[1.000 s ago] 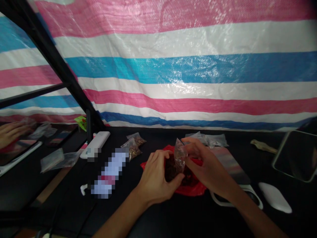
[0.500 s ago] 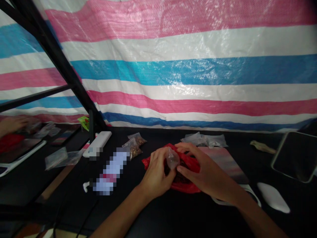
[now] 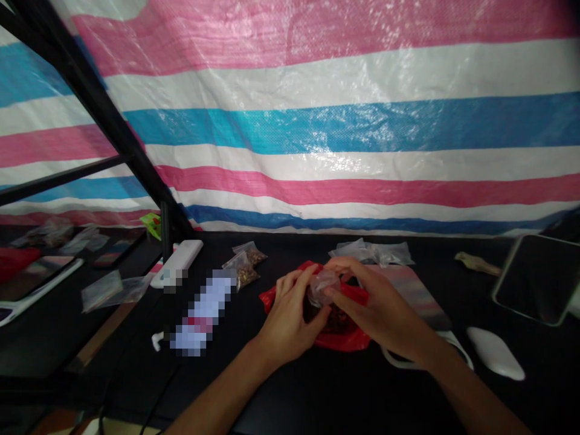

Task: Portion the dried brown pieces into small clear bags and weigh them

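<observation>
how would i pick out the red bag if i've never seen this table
Below the striped sheet, find the black table. Near its middle, the left hand and right hand are at a small clear bag, with the red bag open beneath. Its bright red plastic and dark bits inside set it apart from the see-through pouches behind.

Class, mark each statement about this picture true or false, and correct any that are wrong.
1. A clear bag is between the left hand and the right hand. True.
2. Two filled bags lie left of the red bag. True.
3. The red bag is closed. False: it is open, with dark bits showing inside.
4. A mouse lies right of the red bag. True.
5. The left hand rests on the mouse. False: it is at the clear bag.
</observation>
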The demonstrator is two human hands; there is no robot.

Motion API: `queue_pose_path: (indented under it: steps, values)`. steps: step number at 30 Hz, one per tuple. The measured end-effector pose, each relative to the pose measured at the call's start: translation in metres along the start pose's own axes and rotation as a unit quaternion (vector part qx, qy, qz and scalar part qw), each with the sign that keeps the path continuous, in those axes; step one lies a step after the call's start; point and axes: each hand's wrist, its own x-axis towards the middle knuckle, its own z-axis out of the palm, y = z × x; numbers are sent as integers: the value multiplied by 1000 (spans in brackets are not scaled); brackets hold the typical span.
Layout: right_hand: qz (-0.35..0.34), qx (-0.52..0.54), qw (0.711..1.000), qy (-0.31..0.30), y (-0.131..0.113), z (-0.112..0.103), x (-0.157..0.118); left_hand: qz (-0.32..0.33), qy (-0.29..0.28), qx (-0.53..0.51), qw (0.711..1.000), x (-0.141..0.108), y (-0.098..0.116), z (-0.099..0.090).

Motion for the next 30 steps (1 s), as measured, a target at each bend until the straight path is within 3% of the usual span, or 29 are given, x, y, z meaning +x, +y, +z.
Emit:
queue_pose_path:
  steps: [7,18,20,22,25,27,30]
  values:
    - [-63,-24,996,65,5,-9,3,-2,20,-1,1000,5,-5,-3]
    - [-103,-77,991,27,13,-12,4,39,30,31,998,6,-10,-8]
    - [-96,-78,991,58,17,-13,5,44,78,52,995,7,-8,-15]
    - [-85,-76,988,105,21,-16,6,32,175,80,981,8,-9,-24]
    - [-78,-69,977,188,31,-23,10,-55,295,169,939,11,-20,-38]
    - [-65,-62,965,244,40,-32,12,-122,271,266,917,13,-32,-42]
    - [4,-97,942,321,58,-52,14,-170,175,333,911,12,-50,-41]
